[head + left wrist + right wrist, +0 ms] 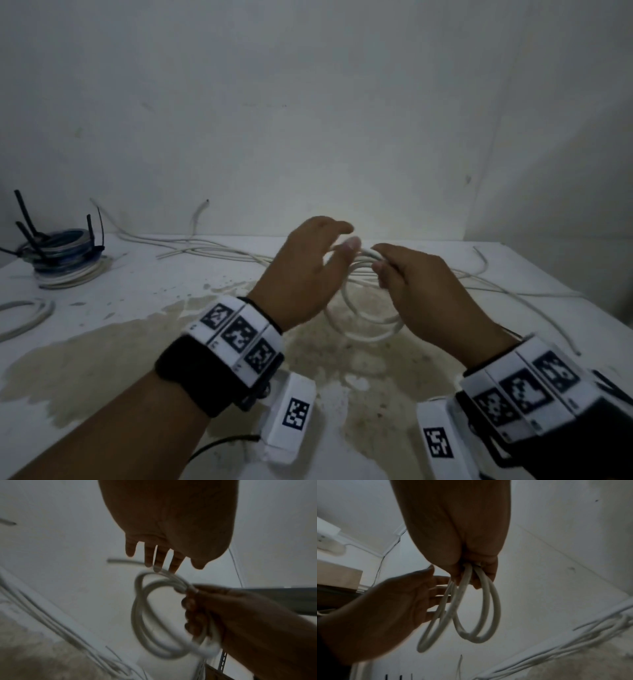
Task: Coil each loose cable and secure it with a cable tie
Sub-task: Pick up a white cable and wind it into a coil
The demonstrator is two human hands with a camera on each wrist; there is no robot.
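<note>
A white cable coil (366, 322) of a few loops hangs above the stained table, and my right hand (411, 284) grips its top in curled fingers. The same coil (477, 615) dangles from that fist in the right wrist view, and the coil (154, 615) also shows in the left wrist view. My left hand (308, 267) is just left of the coil with straight, spread fingers (159, 559), their tips at the top loops, holding nothing. Loose white cable (212, 250) trails from the coil across the back of the table.
A stack of tied coils (65, 257), blue and white with black cable ties sticking up, sits at the far left. Another white cable loop (24, 315) lies at the left edge. More loose cable (513, 291) runs right. The table (137, 342) meets a white wall.
</note>
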